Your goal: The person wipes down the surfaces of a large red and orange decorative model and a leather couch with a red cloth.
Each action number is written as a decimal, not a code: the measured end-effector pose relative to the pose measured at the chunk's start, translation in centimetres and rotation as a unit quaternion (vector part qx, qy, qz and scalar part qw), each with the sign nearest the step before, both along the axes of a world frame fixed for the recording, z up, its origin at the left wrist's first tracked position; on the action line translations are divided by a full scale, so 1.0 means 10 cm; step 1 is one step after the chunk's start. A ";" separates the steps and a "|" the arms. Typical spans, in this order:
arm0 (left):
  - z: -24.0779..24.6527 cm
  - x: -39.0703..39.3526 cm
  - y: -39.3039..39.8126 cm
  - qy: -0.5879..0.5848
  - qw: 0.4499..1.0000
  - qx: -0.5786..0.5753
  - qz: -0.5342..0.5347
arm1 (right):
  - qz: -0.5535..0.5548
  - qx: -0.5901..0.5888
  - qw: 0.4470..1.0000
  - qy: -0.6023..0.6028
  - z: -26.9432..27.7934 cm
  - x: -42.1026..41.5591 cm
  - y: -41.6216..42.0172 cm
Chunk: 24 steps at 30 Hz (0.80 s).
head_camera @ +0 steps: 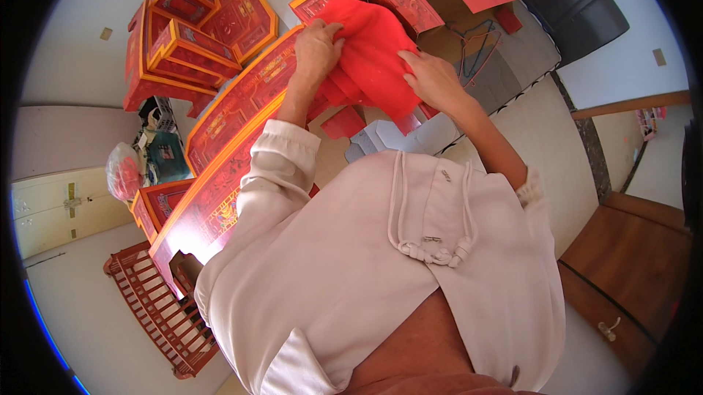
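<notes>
A bright red cloth (373, 49) hangs spread between my two hands, its lower part falling in loose folds. My left hand (318, 49) grips its upper left edge, fingers curled over the fabric. On the opposite side, my right hand (431, 76) pinches the cloth's right edge between thumb and fingers. Behind and left of the cloth runs a long red carved panel with orange edging (241, 101). Below the cloth's hem are a red piece (343, 123) and a pale patterned flat piece (379, 139), both partly covered.
Red carved furniture (181, 38) stands at the upper left. Right of the cloth, clothes hangers (478, 54) lie by an open cardboard-lined red piece (461, 5). A dark bin-like object (582, 10) is farther right. A slatted wooden rack (159, 307) and a wooden door (631, 263) flank me.
</notes>
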<state>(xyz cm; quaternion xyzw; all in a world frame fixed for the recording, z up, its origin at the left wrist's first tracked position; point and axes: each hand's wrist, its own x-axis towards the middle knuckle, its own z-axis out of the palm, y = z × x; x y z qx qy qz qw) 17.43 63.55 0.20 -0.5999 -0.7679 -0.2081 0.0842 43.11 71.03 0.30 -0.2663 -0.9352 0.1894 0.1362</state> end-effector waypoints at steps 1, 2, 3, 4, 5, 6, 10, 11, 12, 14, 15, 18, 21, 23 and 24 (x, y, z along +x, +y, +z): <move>-0.03 -0.11 0.05 0.008 1.000 -0.003 0.025 | -0.001 0.005 1.000 -0.003 -0.02 -0.16 0.05; -0.07 -0.19 0.07 0.016 0.999 -0.006 0.050 | -0.002 0.011 1.000 -0.006 -0.02 -0.30 0.09; -0.09 -0.23 0.06 0.006 0.997 -0.028 0.076 | -0.003 0.016 1.000 -0.011 -0.04 -0.42 0.14; -0.09 -0.24 0.06 -0.004 0.994 -0.049 0.099 | 0.000 0.051 0.999 0.018 -0.10 -0.48 0.17; -0.08 -0.24 0.05 -0.013 0.990 -0.070 0.121 | 0.003 0.085 0.995 0.046 -0.16 -0.52 0.20; -0.09 -0.23 0.03 -0.014 0.991 -0.071 0.115 | 0.005 0.118 0.990 0.073 -0.21 -0.55 0.21; 0.01 -0.09 -0.29 -0.074 0.996 -0.008 0.054 | -0.009 0.084 0.996 0.027 -0.15 -0.44 0.06; 0.10 -0.04 -0.39 -0.102 0.994 0.026 0.031 | -0.011 0.065 0.998 0.015 -0.14 -0.38 0.01; 0.17 -0.01 -0.48 -0.116 0.992 0.051 0.018 | -0.011 0.046 0.999 0.003 -0.10 -0.31 -0.04; 0.28 0.03 -0.62 -0.144 0.984 0.103 -0.009 | -0.013 0.026 0.999 0.028 -0.01 -0.19 -0.17; 0.29 0.07 -0.65 -0.138 0.985 0.106 -0.008 | -0.016 0.017 0.999 0.041 0.02 -0.16 -0.22; 0.26 0.15 -0.68 -0.145 0.986 0.079 -0.004 | -0.034 -0.026 0.997 0.069 0.02 -0.06 -0.30; 0.22 0.23 -0.65 -0.107 0.994 0.021 -0.023 | -0.044 -0.060 0.988 0.133 0.00 0.05 -0.37; 0.21 0.22 -0.60 -0.144 0.989 0.014 -0.044 | -0.040 -0.108 0.979 0.169 -0.01 0.11 -0.44; 0.21 0.21 -0.58 -0.161 0.985 0.010 -0.054 | -0.031 -0.141 0.971 0.189 0.02 0.12 -0.48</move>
